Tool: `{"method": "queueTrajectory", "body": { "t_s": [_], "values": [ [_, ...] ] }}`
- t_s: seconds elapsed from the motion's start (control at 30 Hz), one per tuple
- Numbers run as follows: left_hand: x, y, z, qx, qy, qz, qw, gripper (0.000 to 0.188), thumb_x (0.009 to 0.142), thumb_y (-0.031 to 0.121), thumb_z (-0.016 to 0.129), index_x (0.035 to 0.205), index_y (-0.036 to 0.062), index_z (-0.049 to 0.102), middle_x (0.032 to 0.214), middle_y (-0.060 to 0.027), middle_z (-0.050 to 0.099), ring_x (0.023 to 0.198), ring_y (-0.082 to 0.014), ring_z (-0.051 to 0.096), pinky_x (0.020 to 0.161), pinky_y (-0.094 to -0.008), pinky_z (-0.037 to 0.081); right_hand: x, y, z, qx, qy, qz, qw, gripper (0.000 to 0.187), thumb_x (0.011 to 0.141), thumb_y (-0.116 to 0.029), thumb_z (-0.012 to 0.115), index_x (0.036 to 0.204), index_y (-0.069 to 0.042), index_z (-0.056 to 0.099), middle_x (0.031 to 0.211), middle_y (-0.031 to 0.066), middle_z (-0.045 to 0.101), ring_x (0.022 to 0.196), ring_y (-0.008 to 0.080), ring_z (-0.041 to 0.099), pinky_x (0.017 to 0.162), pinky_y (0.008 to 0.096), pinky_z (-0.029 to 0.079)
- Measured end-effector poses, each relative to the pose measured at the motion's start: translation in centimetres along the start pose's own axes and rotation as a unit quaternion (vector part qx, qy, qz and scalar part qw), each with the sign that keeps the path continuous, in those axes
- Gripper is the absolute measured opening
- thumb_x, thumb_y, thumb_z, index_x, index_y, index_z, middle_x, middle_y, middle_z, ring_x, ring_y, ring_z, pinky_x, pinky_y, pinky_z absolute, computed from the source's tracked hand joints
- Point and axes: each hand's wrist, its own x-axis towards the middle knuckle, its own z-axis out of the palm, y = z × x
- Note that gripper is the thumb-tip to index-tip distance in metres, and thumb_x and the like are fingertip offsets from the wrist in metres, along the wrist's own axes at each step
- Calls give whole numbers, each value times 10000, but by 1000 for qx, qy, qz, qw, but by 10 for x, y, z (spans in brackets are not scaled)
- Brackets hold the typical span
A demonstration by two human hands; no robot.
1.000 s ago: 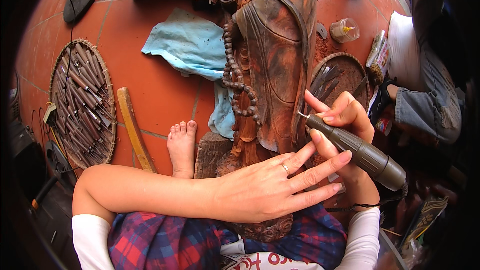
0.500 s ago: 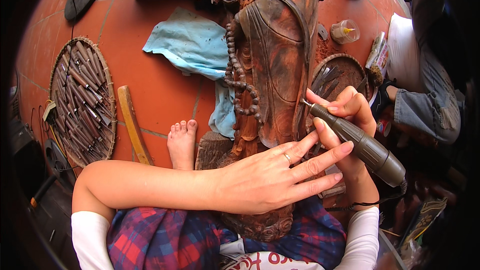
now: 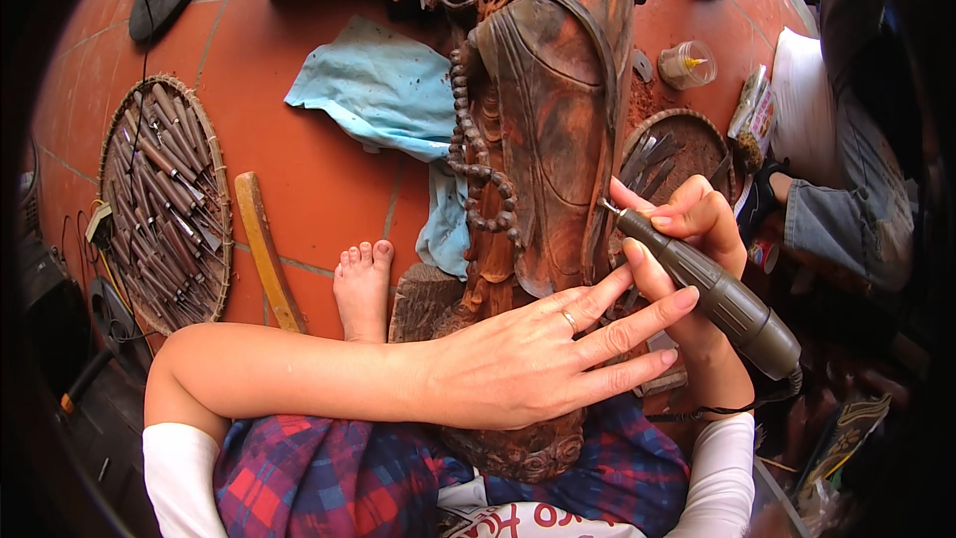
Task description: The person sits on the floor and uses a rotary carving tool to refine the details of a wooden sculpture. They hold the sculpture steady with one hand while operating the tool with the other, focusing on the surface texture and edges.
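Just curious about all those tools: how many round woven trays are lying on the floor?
2. One tray, full of chisels, lies far left; the other tray sits right of the wooden statue, partly hidden behind the right hand.

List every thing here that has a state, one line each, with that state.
Left hand: flat on the wooden statue, fingers spread.
Right hand: gripping the rotary carving tool like a pen.
Rotary carving tool: held, tip against the statue's edge.
Wooden statue: lying on the floor and lap, partly carved.
Round chisel tray: full of chisels.
Blue cloth: crumpled, partly under the statue.
Small clear jar: upright.
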Motion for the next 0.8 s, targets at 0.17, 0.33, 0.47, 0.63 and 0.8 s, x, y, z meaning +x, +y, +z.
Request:
{"method": "queueTrajectory", "body": {
  "t_s": [0.17, 0.33, 0.47, 0.63, 0.8],
  "values": [
    [-2, 4, 2, -12, 8, 5, 1000, 631, 829, 102, 592, 1435, 68, 420, 1563, -241, 231, 1302, -481, 419, 989, -500, 477, -1, -2, -3, -26, -26, -15, 999, 219, 763, 44, 710, 843, -3, 511, 826, 96, 512, 732, 154, 584, 973, 567, 512],
    [-6, 7, 2, -12, 4, 9, 1000, 633, 820, 100, 591, 1429, 52, 423, 1557, -242, 243, 1261, -451, 458, 976, -481, 489, -4, -4, -3, -59, -34, -25, 997, 212, 735, 35, 721, 796, 7, 520, 760, 110, 530, 676, 156, 566, 971, 582, 505],
    [-7, 10, 1, -27, 0, 10, 1000, 533, 820, 121, 568, 1332, -10, 495, 1571, -233, 225, 1311, -440, 427, 1002, -459, 476, -2, -7, -4, -62, -64, -28, 996, 219, 720, 35, 720, 744, 16, 503, 725, 101, 518, 660, 153, 554, 979, 586, 496],
    [-5, 8, 2, -14, 4, 13, 1000, 597, 816, 110, 587, 1391, 27, 449, 1559, -243, 240, 1270, -441, 457, 975, -467, 491, -1, -7, -4, -64, -57, -25, 996, 210, 736, 34, 714, 777, 12, 509, 739, 99, 524, 665, 154, 562, 979, 580, 498],
    [-2, 2, 2, 0, 19, 17, 1000, 646, 807, 101, 602, 1425, 48, 424, 1551, -255, 246, 1266, -451, 461, 955, -474, 503, 1, -3, -1, -35, -16, -18, 999, 202, 774, 48, 705, 842, 4, 520, 808, 82, 506, 690, 143, 573, 965, 567, 516]
  ]
}}
